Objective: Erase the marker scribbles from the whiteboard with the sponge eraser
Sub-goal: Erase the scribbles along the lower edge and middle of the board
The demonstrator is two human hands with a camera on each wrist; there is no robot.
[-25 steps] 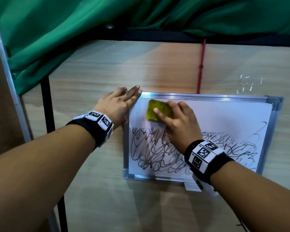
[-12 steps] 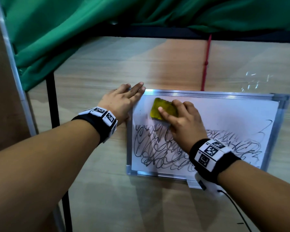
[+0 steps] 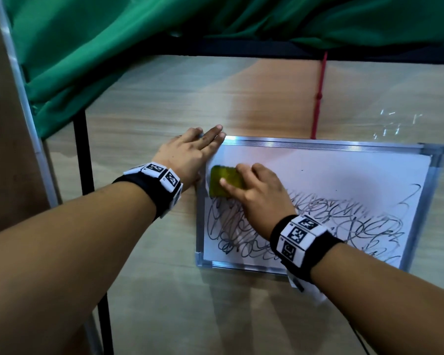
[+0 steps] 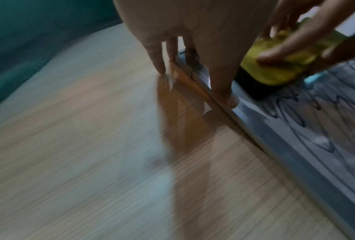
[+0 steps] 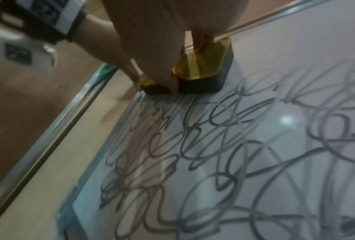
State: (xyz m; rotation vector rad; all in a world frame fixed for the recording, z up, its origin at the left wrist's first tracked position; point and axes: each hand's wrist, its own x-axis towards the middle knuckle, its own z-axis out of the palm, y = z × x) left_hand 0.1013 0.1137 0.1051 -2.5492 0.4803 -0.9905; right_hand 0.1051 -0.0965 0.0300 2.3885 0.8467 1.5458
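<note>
A metal-framed whiteboard (image 3: 331, 172) lies flat on the wooden table. Black marker scribbles (image 3: 344, 221) cover its lower half; the upper band is white. My right hand (image 3: 256, 193) grips the yellow sponge eraser (image 3: 222, 183) and presses it on the board at the upper left, just above the scribbles. In the right wrist view the eraser (image 5: 205, 65) shows a dark base on the board (image 5: 295, 81). My left hand (image 3: 190, 155) lies flat with straight fingers on the board's left frame (image 4: 252, 123), next to the eraser (image 4: 275, 68).
A green cloth (image 3: 164, 42) hangs over the table's far and left edges. A red cord (image 3: 319, 96) runs down to the board's top edge. The table's black frame leg (image 3: 83, 155) stands at the left. Bare wooden tabletop (image 3: 190, 303) lies in front.
My right hand has slid the eraser left and slightly down, toward the board's left frame and the top of the scribbles. The left hand stays on the frame.
</note>
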